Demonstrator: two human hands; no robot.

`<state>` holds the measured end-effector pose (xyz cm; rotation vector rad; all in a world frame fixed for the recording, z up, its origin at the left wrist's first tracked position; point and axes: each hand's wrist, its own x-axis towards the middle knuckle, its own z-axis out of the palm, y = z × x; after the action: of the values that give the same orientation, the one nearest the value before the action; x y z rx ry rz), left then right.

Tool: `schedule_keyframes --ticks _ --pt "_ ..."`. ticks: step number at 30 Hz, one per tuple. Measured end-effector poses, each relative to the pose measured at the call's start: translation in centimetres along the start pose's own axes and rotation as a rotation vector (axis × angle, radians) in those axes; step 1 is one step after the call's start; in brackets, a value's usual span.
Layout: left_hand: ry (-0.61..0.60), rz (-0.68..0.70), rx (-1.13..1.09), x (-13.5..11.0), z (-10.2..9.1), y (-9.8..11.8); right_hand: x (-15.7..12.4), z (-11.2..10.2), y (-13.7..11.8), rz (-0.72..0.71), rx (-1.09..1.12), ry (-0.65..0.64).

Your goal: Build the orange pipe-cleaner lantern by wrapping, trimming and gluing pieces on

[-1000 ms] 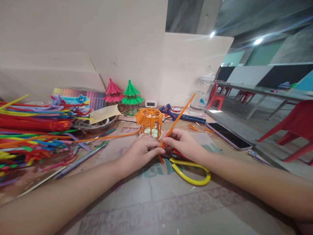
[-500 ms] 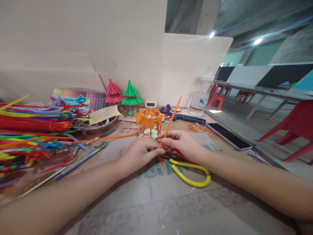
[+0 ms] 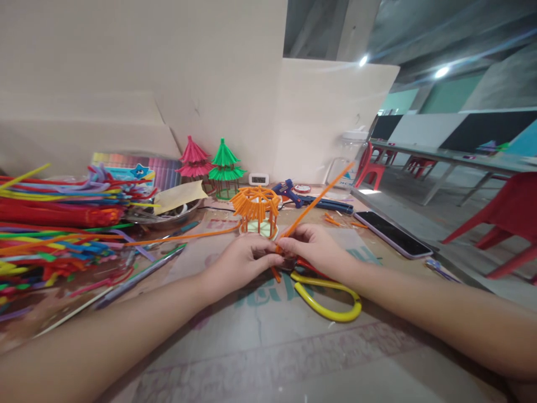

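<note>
My left hand (image 3: 243, 262) and my right hand (image 3: 310, 248) meet at the table's middle, both pinched on one orange pipe cleaner (image 3: 319, 197). Its long free end slants up and to the right from my fingers; a short end pokes out below them. Just behind my hands stands a small orange pavilion (image 3: 255, 208) made of pipe cleaners on a pale base. Yellow-handled scissors (image 3: 331, 294) lie under and in front of my right hand.
A big heap of coloured pipe cleaners (image 3: 54, 224) fills the left. Pink (image 3: 193, 158) and green (image 3: 225, 162) pavilions stand at the back wall, with a blue glue gun (image 3: 302, 200), a small clock (image 3: 258, 179) and a phone (image 3: 392, 232) to the right. Red chairs (image 3: 507, 218) stand beyond the table edge.
The pipe cleaner's free end swung from steeply upright half a second ago down to the right again. My hands stayed in place, fingers working at the same spot.
</note>
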<state>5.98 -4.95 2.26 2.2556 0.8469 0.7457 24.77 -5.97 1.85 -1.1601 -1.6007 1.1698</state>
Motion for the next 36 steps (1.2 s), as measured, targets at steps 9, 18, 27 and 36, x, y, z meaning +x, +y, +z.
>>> schedule_keyframes --ticks 9,18,27,36 --pt "0.097 -0.149 -0.111 -0.04 -0.13 0.24 0.32 -0.1 0.66 -0.003 -0.005 0.013" --pt "0.133 -0.156 -0.134 -0.05 -0.06 0.05 0.29 -0.15 -0.01 -0.048 -0.022 0.075" --pt "0.068 -0.099 -0.004 -0.01 -0.19 0.3 0.3 -0.02 0.24 -0.04 0.091 -0.013" --pt "0.079 0.039 0.172 -0.31 0.45 -0.36 0.27 -0.05 0.14 -0.075 0.011 0.039"
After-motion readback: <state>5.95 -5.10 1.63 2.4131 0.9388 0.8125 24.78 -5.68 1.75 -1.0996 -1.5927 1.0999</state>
